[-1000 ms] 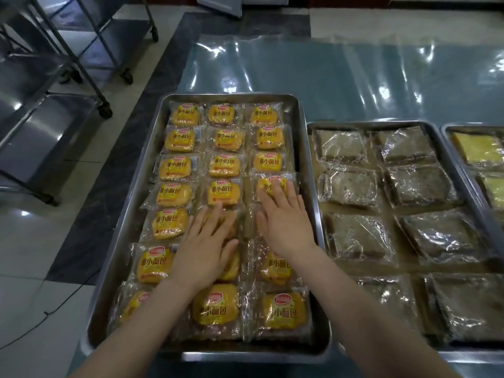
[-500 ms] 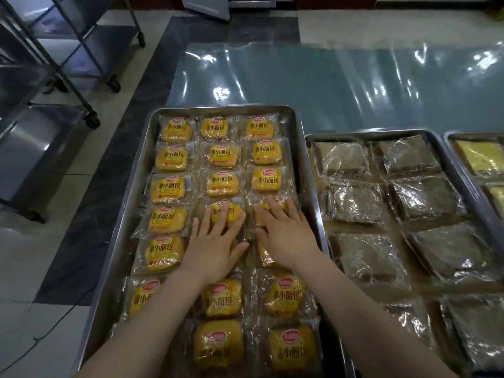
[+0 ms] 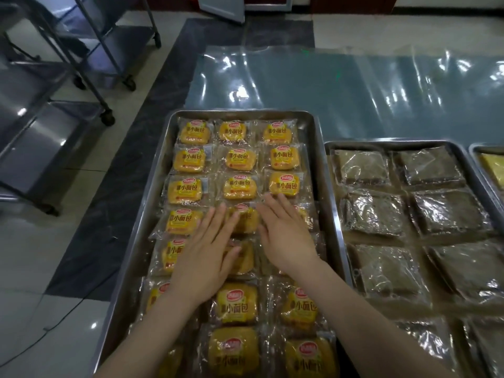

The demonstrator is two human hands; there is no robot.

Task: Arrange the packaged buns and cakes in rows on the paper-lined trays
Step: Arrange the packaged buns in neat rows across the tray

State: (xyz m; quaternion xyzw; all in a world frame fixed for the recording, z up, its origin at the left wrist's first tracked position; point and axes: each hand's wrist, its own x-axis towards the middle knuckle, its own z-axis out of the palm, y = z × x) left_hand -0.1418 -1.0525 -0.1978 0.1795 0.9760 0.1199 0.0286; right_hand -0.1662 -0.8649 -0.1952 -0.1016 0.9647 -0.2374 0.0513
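We see the counter (image 3: 409,118) draped in shiny clear film (image 3: 259,72), and a steel trolley rack (image 3: 54,77) standing on the floor beyond its left edge. At the counter's near left corner lies the bun tray (image 3: 245,114), filled with packaged buns (image 3: 188,159) in three columns. Just beside it to the right lies the cake tray (image 3: 390,143), with wrapped brown cakes (image 3: 362,167) in two columns. A third tray (image 3: 488,146), cut off at the right edge of the view, shows a yellow cake (image 3: 493,170). Both hands lie palm down in the middle of the bun tray and grip nothing. The left hand (image 3: 204,257) has straight, slightly spread fingers (image 3: 215,225) resting on the middle bun (image 3: 245,219) of the fourth row, and it hides most of the bun nearer to us. The right hand (image 3: 286,236), fingers straight and close together, covers the right bun (image 3: 304,214) of that row, its tips touching the wrapper beyond. The forearms (image 3: 362,323) hide parts of the nearest rows, and glare blurs what the cake wrappers hold
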